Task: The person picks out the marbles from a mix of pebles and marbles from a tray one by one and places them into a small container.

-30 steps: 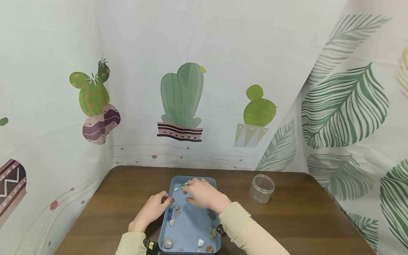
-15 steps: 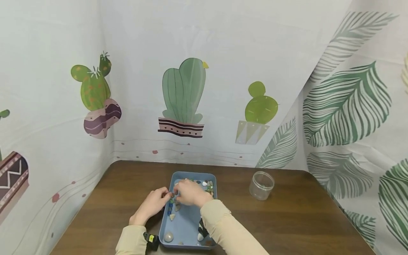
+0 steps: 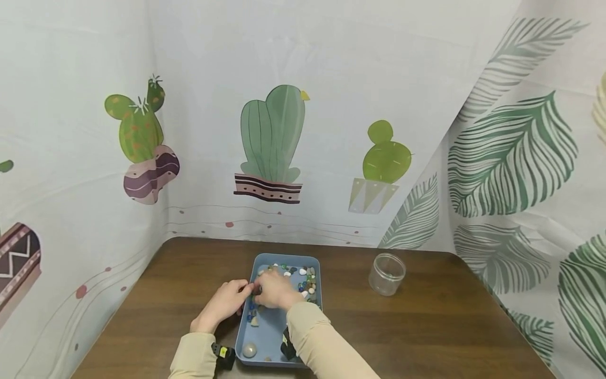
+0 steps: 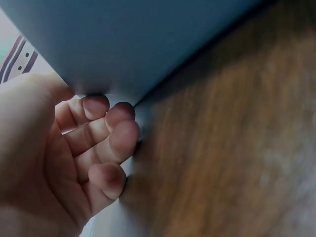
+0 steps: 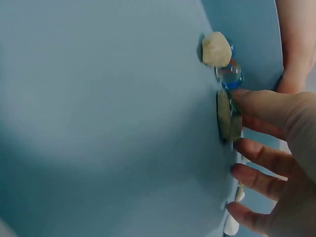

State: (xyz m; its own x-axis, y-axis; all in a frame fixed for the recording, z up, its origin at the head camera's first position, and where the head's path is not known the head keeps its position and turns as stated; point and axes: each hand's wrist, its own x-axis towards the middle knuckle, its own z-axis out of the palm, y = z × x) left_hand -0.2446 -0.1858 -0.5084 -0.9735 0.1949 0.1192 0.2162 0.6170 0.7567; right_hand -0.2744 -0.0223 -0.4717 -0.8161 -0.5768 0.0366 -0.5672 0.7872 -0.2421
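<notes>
A blue tray (image 3: 279, 337) on the table holds stones and glass marbles. At its left side, my left hand (image 3: 223, 304) grips the tray wall; in the left wrist view its curled fingers (image 4: 123, 140) lie outside the wall, and the thumb tip is hidden behind it. My right hand (image 3: 273, 290) reaches inside along that same wall. In the right wrist view its thumb and index finger pinch a flat greyish stone (image 5: 224, 116) at its two ends. Just beyond the thumb sit a clear blue marble (image 5: 231, 75) and a cream stone (image 5: 216, 49).
A clear round jar (image 3: 387, 275) stands on the brown table (image 3: 426, 316) right of the tray. Several pebbles and marbles line the tray's far and right sides. One large round stone (image 3: 249, 349) lies in the near left corner. A printed cloth (image 3: 331, 63) hangs behind.
My right hand has moved left and nearer, from the tray's far end to the stones along the left wall. My left hand stays at the left wall.
</notes>
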